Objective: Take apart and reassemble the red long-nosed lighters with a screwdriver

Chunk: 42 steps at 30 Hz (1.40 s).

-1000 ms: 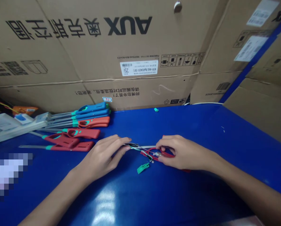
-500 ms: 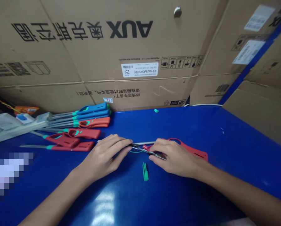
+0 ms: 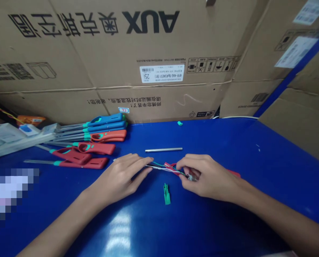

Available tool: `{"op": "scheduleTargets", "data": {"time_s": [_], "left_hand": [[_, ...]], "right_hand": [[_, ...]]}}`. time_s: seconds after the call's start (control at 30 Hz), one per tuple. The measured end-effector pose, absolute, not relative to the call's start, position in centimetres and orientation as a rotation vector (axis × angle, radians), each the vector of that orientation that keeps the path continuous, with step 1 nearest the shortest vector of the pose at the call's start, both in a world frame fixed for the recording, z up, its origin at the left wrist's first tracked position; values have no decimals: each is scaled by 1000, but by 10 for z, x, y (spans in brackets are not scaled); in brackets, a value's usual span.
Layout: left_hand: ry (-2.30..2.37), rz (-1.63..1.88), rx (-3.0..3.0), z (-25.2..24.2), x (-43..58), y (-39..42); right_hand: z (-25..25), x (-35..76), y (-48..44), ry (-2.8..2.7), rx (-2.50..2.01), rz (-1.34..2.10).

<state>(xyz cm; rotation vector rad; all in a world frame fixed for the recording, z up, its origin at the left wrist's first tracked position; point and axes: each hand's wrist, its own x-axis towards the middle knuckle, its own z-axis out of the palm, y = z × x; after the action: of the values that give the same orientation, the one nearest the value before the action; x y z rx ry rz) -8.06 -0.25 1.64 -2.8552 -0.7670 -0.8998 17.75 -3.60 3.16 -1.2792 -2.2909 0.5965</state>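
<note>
My left hand (image 3: 128, 174) has its grip closed in a pinch, thumb against fingertips, on one end of the thin green and white wires (image 3: 160, 167). My right hand (image 3: 207, 175) is curled at their other end, its grip pinching a small pale part (image 3: 192, 177) between thumb and fingers. Under that hand lies a red lighter handle (image 3: 233, 174), one end showing by the fingertips and the other past the knuckles; whether my palm presses on it, I can't make out. The wires cross the gap between my hands, fairly straight.

I take this step to be handling the wired insides, apart from their tube. The next move calls for a light, level touch from both hands, with no tug on those wires.

Just in front of me, below the wires, a green plastic piece (image 3: 167, 196) lies loose on the blue bench (image 3: 202, 225). Beyond my hands a slim metal tube (image 3: 163, 149) lies crosswise, touching neither. Off to my left are more lighters, blue ones (image 3: 107, 119) behind the red ones (image 3: 96, 148), their barrels pointing left. A teal scrap (image 3: 180, 123) sits near the cardboard (image 3: 116, 60) at the back.
</note>
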Motion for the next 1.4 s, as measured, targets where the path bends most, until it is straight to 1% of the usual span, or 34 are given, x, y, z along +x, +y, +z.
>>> {"op": "scheduleTargets", "data": {"time_s": [0.2, 0.3, 0.43, 0.73, 1.13, 1.4], "left_hand": [[-758, -819, -2966, 16, -78, -4], [-791, -771, -3006, 17, -78, -5], [-752, -793, -2951, 16, -79, -3], [-736, -785, -2962, 13, -81, -2], [-753, -823, -3006, 16, -77, -7], [-803, -792, -3059, 18, -76, -9]], "right_hand": [[32, 178, -38, -2441, -1383, 630], [31, 179, -37, -2444, -1351, 661], [30, 179, -35, -2441, -1322, 676], [20, 177, -36, -2331, -1175, 587], [12, 173, -32, -2373, -1111, 378], [11, 174, -32, -2369, -1124, 377]]}}
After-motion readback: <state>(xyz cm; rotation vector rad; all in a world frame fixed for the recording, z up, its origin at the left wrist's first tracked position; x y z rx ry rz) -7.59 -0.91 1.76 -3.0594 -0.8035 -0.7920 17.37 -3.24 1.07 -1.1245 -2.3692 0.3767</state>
